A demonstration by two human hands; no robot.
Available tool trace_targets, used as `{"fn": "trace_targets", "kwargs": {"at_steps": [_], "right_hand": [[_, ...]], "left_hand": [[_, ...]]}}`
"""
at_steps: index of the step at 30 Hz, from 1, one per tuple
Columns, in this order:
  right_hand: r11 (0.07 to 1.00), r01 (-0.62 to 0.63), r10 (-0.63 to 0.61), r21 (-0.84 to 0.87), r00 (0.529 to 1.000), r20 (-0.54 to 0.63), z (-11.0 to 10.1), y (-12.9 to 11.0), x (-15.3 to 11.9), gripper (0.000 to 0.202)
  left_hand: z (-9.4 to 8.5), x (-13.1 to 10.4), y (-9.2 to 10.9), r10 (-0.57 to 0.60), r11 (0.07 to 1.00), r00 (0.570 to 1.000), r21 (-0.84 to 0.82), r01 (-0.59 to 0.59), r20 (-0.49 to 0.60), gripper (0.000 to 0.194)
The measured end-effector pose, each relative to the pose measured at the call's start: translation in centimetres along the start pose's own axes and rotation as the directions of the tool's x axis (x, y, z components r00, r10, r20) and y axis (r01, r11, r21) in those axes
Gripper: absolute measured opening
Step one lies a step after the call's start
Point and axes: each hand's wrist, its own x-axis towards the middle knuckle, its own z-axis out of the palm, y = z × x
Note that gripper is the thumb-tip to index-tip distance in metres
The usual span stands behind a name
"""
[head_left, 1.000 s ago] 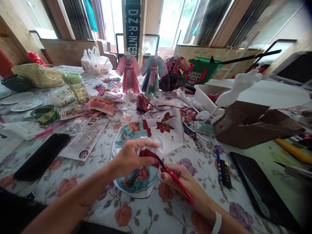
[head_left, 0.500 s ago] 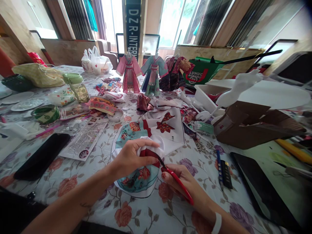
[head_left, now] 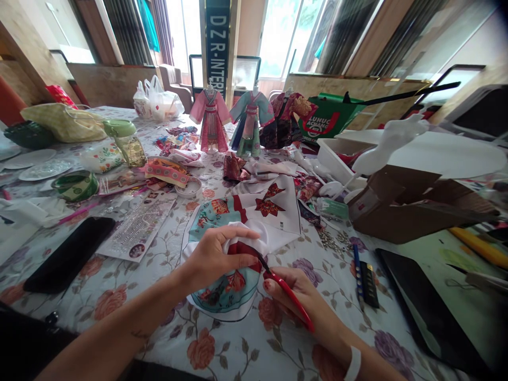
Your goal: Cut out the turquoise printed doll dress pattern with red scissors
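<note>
My left hand [head_left: 220,251] pinches a folded part of a printed fabric [head_left: 273,203], which is white with teal and dark red areas and a red bow motif. Red-handled scissors [head_left: 291,296] are in my right hand [head_left: 291,291], just to the right of the left one. Their dark blades point up and left and reach the fabric's edge beside my left thumb. How far the blades are apart is too small to tell. The fabric's lower part lies on the flowered tablecloth [head_left: 230,354].
Small doll robes [head_left: 210,119] stand at the back. On the left lie a black phone case [head_left: 69,254] and a sheet of stick-on beads [head_left: 137,227]. To the right are a cardboard box [head_left: 413,206], a blue pen [head_left: 356,270] and a black tablet [head_left: 428,312].
</note>
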Motion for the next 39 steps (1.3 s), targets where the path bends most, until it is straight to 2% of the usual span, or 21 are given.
{"fn": "trace_targets", "kwargs": {"at_steps": [11, 18, 28, 39], "right_hand": [[0.998, -0.006, 0.005, 0.058, 1.0, 0.008, 0.0, 0.0, 0.1, 0.054], [0.995, -0.013, 0.008, 0.095, 0.999, 0.046, 0.2, -0.1, 0.1, 0.053], [0.993, -0.017, 0.006, 0.115, 0.995, 0.095, -0.3, 0.9, 0.4, 0.045], [0.994, -0.021, 0.009, 0.112, 0.994, 0.105, -0.2, 1.0, 0.4, 0.046]], "left_hand": [[-0.4, 0.1, 0.1, 0.063, 0.998, 0.998, 0.007, -0.063, 0.013, 0.028], [-0.3, 0.1, 0.1, 0.06, 0.998, 0.997, -0.031, -0.059, 0.039, 0.029], [-0.2, 0.1, 0.2, 0.068, 0.998, 0.995, -0.018, -0.067, 0.071, 0.029], [-0.2, 0.3, 0.1, 0.049, 0.998, 0.995, -0.031, -0.046, 0.086, 0.029]]}}
